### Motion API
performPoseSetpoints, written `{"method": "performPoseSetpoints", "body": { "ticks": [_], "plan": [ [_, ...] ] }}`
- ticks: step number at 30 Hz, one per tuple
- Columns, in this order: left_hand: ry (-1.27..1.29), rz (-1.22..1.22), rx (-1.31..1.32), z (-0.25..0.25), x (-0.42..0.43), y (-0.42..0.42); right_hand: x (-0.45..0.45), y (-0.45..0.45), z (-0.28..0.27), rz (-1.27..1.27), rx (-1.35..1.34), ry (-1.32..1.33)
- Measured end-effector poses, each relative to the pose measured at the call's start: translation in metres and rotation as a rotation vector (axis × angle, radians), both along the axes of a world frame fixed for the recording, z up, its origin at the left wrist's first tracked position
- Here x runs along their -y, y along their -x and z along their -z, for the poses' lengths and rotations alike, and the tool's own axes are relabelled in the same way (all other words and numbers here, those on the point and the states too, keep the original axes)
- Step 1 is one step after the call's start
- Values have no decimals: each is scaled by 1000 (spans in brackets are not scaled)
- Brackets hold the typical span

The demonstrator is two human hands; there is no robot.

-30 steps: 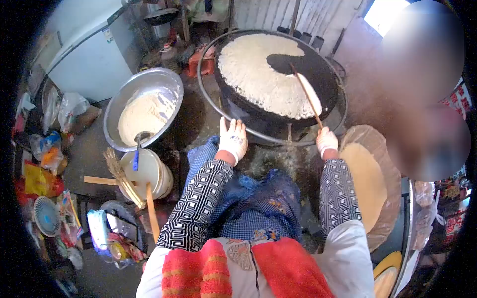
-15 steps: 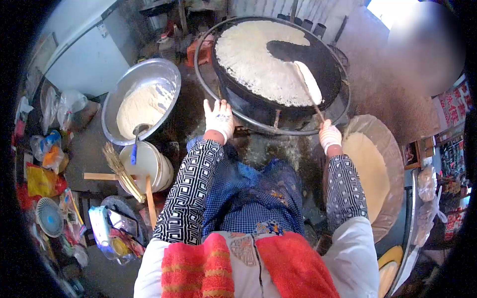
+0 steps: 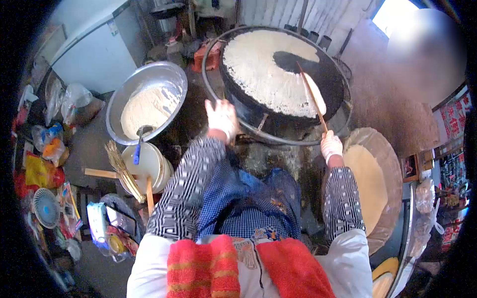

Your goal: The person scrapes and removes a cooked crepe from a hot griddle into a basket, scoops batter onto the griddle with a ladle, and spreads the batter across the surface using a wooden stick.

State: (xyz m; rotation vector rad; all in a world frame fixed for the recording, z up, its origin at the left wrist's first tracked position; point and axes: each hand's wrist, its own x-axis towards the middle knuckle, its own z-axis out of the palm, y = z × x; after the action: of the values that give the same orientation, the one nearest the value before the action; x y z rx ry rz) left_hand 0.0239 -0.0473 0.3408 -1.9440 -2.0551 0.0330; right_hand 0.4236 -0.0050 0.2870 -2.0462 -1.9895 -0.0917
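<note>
A round black griddle [image 3: 332, 97] stands ahead, much of its top covered by a pale batter sheet [image 3: 258, 74], with a dark bare patch on the right side. My right hand [image 3: 331, 145], in a pale glove, grips the handle of a long, thin wooden spatula [image 3: 312, 94] that reaches over the griddle. A thick white strip of batter [image 3: 316, 93] lies along the blade's right side. My gloved left hand [image 3: 222, 119] is at the near left of the metal ring [image 3: 208, 82] around the griddle, fingers apart and slightly blurred; it holds nothing.
On the left, a metal basin [image 3: 113, 107] of pale dough holds a blue-handled ladle [image 3: 136, 151]. Below it stands a white bucket [image 3: 164, 171] with a straw brush [image 3: 121, 169] across it. A plastic-lined tub [image 3: 392, 198] of yellowish batter sits at right. A person's blurred head is at upper right.
The wooden spatula has turned, showing more of its brown blade beside the batter strip. My left hand has shifted slightly against the ring. The whole view has tilted a little.
</note>
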Motion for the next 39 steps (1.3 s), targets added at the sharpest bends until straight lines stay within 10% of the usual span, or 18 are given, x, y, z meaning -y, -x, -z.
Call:
{"method": "performPoseSetpoints", "body": {
  "ticks": [5,39],
  "plan": [
    [-31,360,186,37,54,-102,-22,-15,53,-14,-48,8],
    [33,-15,-50,-15,64,-77,52,-28,-38,-82,30,-36]
  ]
}}
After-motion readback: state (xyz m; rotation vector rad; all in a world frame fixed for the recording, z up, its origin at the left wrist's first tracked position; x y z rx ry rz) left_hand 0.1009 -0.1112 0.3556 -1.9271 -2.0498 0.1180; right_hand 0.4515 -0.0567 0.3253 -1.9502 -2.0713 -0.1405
